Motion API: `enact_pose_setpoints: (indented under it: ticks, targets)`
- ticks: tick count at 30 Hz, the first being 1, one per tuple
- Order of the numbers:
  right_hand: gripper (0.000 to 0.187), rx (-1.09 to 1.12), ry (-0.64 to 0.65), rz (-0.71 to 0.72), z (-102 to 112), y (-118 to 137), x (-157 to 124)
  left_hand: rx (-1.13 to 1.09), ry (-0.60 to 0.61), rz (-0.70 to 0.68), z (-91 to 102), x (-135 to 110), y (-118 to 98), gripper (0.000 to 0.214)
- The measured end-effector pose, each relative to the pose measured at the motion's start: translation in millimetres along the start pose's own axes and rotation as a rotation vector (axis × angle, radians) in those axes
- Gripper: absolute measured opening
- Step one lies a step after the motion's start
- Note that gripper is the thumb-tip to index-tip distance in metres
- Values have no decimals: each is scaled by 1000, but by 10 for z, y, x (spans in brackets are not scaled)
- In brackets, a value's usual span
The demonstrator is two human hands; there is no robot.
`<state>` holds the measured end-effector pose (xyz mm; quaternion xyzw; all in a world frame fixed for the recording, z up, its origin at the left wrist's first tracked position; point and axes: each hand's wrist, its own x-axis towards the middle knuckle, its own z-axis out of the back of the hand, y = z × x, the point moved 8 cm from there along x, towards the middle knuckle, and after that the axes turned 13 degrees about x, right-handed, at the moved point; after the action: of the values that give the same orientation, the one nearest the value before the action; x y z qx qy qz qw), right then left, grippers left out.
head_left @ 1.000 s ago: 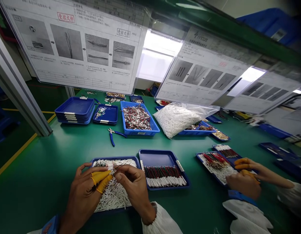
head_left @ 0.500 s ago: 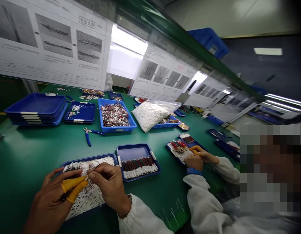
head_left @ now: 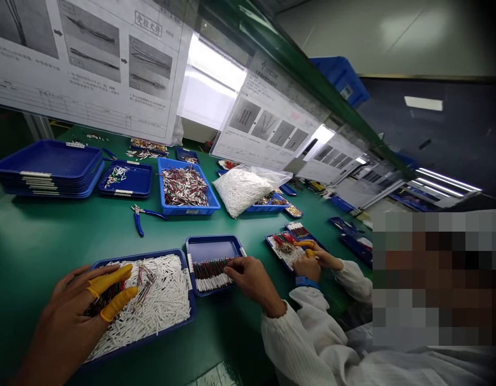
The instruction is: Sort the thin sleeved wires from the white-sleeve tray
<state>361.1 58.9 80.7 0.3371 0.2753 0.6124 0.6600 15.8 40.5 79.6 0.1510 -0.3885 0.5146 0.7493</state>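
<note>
My left hand [head_left: 77, 308], with yellow finger cots on thumb and forefinger, is over a blue tray [head_left: 194, 313] of short white tubes [head_left: 163, 305]. Thumb and forefinger tips are apart, while a bundle of dark red and green wires [head_left: 105, 300] sits within the curl of the hand, partly hidden. Several loose thin wires [head_left: 145, 279] lie on the tubes. At the right side of a smaller blue tray [head_left: 213, 245], my right hand [head_left: 250, 279] pinches at the end of a row of white-ended wires [head_left: 210, 273]; its fingertips cover what they grip, seemingly a wire.
Blue-handled cutters [head_left: 139, 220] lie behind the trays. Farther back are stacked blue trays [head_left: 51, 166], a blue bin [head_left: 187, 209] of wire pieces and a bag of white tubes [head_left: 242, 190]. To the right, a co-worker's hands [head_left: 308, 262] work at another tray. Instruction sheets [head_left: 264, 118] hang above.
My right hand has left my left fingertips and moved right to the row of wires in the smaller tray. My left thumb and forefinger have parted. The view has shifted slightly.
</note>
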Motion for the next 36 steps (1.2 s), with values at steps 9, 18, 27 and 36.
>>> enact_pose_setpoints:
  ticks: [9,18,27,36]
  targets:
    - [17,-197,-71,-30,-57,-25,4,-66,67,85,-19,23,74,41]
    - [18,-1,132,227,-711,674,-53,-21,140,121,-30,62,135,39]
    - [14,-205,179,348,-1559,990,-55,-25,142,103,-16,48,135,42]
    - [13,-172,139,353,-1523,937,-31,-50,184,124,-89,12,139,31]
